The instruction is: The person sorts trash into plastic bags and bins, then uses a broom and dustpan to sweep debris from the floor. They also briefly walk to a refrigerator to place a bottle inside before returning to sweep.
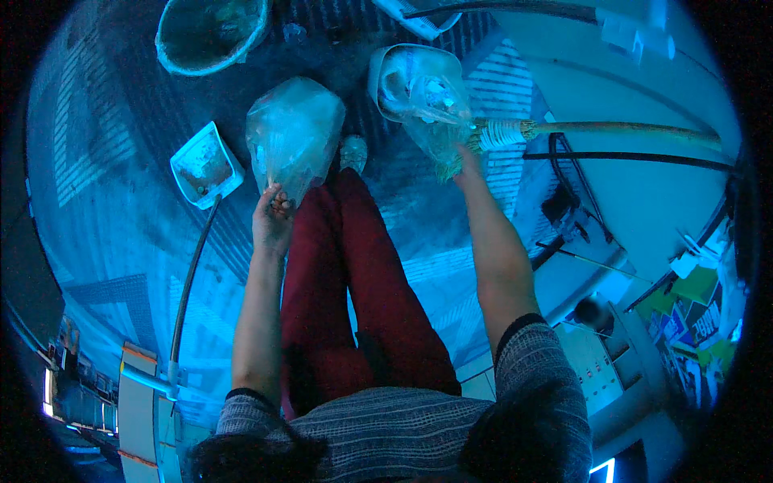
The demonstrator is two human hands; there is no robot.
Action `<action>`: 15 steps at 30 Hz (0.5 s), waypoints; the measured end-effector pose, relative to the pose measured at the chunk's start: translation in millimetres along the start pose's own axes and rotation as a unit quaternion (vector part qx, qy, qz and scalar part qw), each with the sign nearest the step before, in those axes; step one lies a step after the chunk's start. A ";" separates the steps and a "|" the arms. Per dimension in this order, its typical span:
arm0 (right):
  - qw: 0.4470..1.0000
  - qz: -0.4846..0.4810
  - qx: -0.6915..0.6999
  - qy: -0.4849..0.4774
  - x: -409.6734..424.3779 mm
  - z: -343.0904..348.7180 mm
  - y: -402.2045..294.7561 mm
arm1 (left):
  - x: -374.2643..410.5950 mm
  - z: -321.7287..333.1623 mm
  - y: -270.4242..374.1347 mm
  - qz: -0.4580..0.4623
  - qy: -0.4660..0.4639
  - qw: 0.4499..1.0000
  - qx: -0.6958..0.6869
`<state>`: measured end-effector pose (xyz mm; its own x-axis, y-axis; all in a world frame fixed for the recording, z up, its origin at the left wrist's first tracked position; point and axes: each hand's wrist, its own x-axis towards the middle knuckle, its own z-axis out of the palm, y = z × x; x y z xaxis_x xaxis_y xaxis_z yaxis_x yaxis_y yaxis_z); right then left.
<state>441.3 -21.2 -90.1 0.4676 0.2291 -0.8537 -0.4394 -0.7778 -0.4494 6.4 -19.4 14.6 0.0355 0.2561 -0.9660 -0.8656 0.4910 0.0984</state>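
Observation:
My left hand [275, 218] grips the gathered edge of a translucent plastic bag [296, 133], which bulges out in front of my left leg. My right hand [468, 168] reaches forward with its fingers at the edge of a second clear plastic bag [438, 130]. That bag stretches back over a pale plastic bin [386, 90], and crumpled light-coloured matter shows through it. The bristles of a straw broom [501, 134] lie right beside and behind my right hand. Some of the right fingers are hard to make out in the dim blue light.
A long-handled dustpan [208, 169] with debris inside lies at left. A round tub [211, 36] stands at the far left, and a slotted plastic container [426, 21] at the far edge. A dark pole [628, 160] runs beside the broom handle. My shoe [354, 152] is between the bags.

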 end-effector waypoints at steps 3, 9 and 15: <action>0.990 0.132 -0.026 0.034 -17.2 37.7 -9.6 | -1.5 0.3 4.2 0.023 -0.002 1.000 0.010; 0.953 0.079 0.287 -0.052 -11.0 53.6 -6.4 | -1.6 10.6 4.0 0.021 -0.012 0.998 0.055; 0.943 -0.014 0.329 -0.041 -54.0 78.0 -55.8 | 2.6 -1.2 -6.1 0.029 0.010 0.998 0.048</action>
<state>380.8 55.4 -39.4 0.4377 0.3094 -0.8442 -0.8210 -0.2452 -0.5156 11.1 -22.8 11.2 -0.0237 0.2709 -0.9623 -0.8140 0.5536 0.1759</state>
